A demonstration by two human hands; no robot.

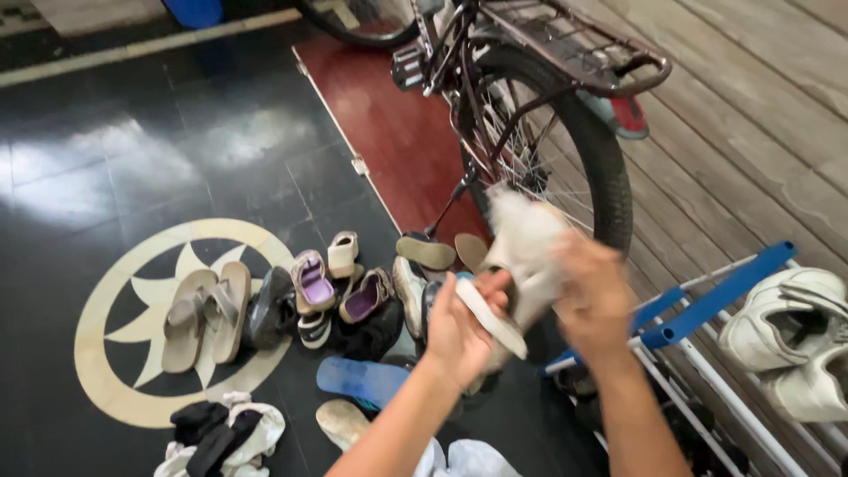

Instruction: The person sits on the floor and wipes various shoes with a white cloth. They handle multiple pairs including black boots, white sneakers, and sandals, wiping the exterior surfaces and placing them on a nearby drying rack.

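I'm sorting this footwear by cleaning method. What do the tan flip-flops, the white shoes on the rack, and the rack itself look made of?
The tan flip-flops look like matte foam or rubber, thick-soled and dull. The white shoes seem smooth leather or synthetic, creased with a slight sheen. The blue-and-white rack looks like painted metal tubing with plastic joints, though that is uncertain.

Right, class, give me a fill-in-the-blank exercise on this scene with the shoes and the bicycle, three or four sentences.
1. The left hand holds a ____ by its sole.
2. The right hand presses a white ____ against it.
3. Behind the hands stands a ____ with a rear rack.
4. White sneakers sit on a rack with ____ bars.

Missing words: shoe; cloth; bicycle; blue
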